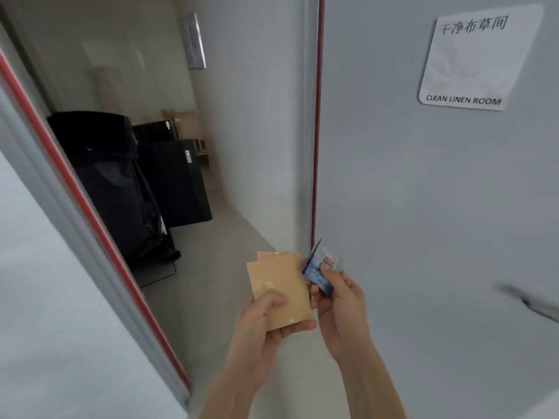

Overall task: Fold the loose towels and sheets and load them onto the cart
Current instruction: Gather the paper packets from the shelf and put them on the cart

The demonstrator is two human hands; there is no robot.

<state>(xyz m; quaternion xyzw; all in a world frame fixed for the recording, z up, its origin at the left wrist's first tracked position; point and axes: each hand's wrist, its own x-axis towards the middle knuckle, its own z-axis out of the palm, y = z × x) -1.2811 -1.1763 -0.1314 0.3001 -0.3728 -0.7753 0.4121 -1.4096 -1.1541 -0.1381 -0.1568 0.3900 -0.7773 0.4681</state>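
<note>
I stand at an open doorway. My left hand [266, 322] holds a few tan card sleeves [279, 285], thumb on top and fingers beneath. Just to their right, my right hand [338, 300] pinches a blue and white card [317, 272] near the door edge. No towels or sheets are in view. Inside the room, against the left wall, stands a cart with a black bag [115, 182].
The grey door [423, 192] on the right carries a sign [475, 58] reading CLEAN LINEN ROOM, with a handle [532, 303] at the far right. A red-edged door frame [90, 213] runs along the left. A black cabinet [178, 179] stands behind the cart.
</note>
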